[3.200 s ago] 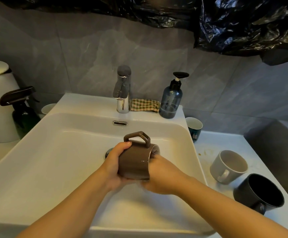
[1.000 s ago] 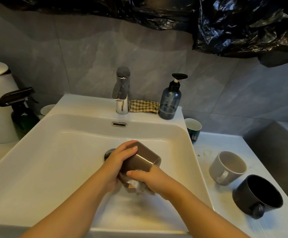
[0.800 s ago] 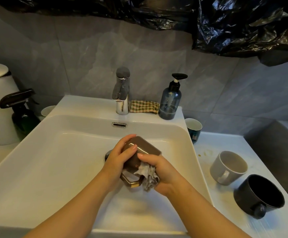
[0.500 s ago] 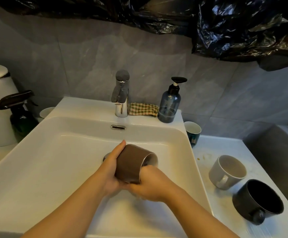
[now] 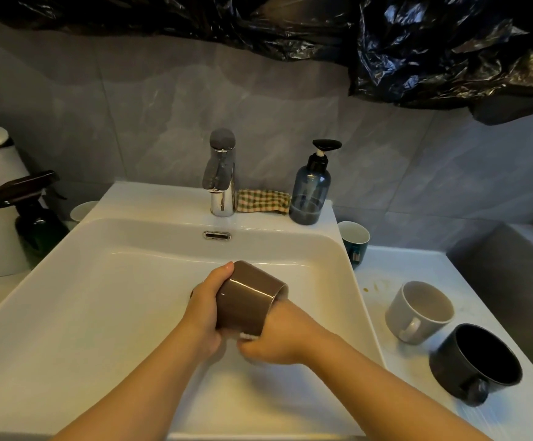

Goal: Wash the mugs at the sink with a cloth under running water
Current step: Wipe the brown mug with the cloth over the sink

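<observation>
Brown mug (image 5: 247, 297) at frame centre, over the sink (image 5: 68, 281) basin, on its side: long axis left to right, base end left, mouth right. Left hand (image 5: 203, 313) wrapped round base end, firm hold. Right hand (image 5: 279, 337) at mouth end and underside, fingers curled on a sliver of pale cloth (image 5: 246, 337); nearer the rim, so probably wiping there next. Handle hidden. No stream visible from tap (image 5: 222, 173). Count: one brown mug in hand; white mug (image 5: 418, 310), black mug (image 5: 475, 361), teal cup (image 5: 356, 238) at right; pale cup (image 5: 82, 210) at left, part hidden. Cloths: two, counting checked cloth (image 5: 263, 201) beside tap.
</observation>
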The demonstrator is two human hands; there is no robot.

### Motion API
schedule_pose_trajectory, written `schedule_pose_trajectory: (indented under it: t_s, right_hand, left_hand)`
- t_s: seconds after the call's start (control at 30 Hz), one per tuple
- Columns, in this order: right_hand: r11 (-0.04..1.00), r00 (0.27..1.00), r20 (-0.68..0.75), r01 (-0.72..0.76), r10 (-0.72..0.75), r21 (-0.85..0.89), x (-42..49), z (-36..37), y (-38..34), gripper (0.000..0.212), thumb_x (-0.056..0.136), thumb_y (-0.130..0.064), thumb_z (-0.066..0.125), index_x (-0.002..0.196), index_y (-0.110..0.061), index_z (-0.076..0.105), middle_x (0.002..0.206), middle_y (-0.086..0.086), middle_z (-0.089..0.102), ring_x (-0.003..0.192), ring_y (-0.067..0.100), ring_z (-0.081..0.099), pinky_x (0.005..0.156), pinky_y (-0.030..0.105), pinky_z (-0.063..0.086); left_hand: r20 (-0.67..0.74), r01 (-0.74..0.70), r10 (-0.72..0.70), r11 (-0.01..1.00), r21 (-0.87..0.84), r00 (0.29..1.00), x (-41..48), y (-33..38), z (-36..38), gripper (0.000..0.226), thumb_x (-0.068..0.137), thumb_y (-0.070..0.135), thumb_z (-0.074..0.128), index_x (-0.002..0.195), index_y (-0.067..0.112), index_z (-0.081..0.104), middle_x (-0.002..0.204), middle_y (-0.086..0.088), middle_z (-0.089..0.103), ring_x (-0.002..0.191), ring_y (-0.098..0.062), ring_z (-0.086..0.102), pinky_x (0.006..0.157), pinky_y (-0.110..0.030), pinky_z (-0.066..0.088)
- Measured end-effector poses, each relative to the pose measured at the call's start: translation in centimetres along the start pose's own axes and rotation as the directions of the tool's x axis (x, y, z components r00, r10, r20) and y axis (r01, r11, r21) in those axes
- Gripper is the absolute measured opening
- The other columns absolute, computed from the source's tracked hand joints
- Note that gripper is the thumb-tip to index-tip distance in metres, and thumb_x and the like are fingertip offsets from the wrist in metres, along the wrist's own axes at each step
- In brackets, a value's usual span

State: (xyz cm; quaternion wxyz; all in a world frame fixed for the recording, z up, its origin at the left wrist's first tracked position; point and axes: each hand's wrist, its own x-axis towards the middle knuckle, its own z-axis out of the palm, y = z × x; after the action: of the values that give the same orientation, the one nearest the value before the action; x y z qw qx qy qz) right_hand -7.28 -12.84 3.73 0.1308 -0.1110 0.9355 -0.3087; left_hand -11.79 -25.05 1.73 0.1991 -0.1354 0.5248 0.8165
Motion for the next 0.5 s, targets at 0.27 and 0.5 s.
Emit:
schedule_pose_trajectory:
  t_s: [0.27,0.5]
  right_hand:
    - [0.167,0.979,0.145,-0.169,0.145,0.971,0.3,0.7,-0.4,0.040,0.068,-0.005,0.069,0.108,-0.003,0.062,0.097,0.022,0.065,0.093,0.037,0.062,0.090,0.050,0.051]
    - [0.949,0.993,-0.005,-0.109,0.116,0.296,-0.6,0.0,0.6,0.015,0.081,-0.011,0.059,0.095,-0.007,0.059,0.074,0.016,0.061,0.062,0.026,0.058,0.056,0.032,0.050]
  left_hand:
    - [0.111,-0.170,0.163,0.984,0.055,0.980,-0.1,0.3,-0.3,0.026,0.081,0.034,0.058,0.088,0.012,0.070,0.083,-0.016,0.071,0.071,-0.023,0.068,0.063,-0.032,0.051]
    - [0.222,0.181,-0.213,0.971,0.157,0.952,0.1,0.5,-0.8,0.058,0.074,0.064,0.052,0.103,0.017,0.071,0.101,-0.014,0.072,0.096,-0.034,0.066,0.079,-0.056,0.052]
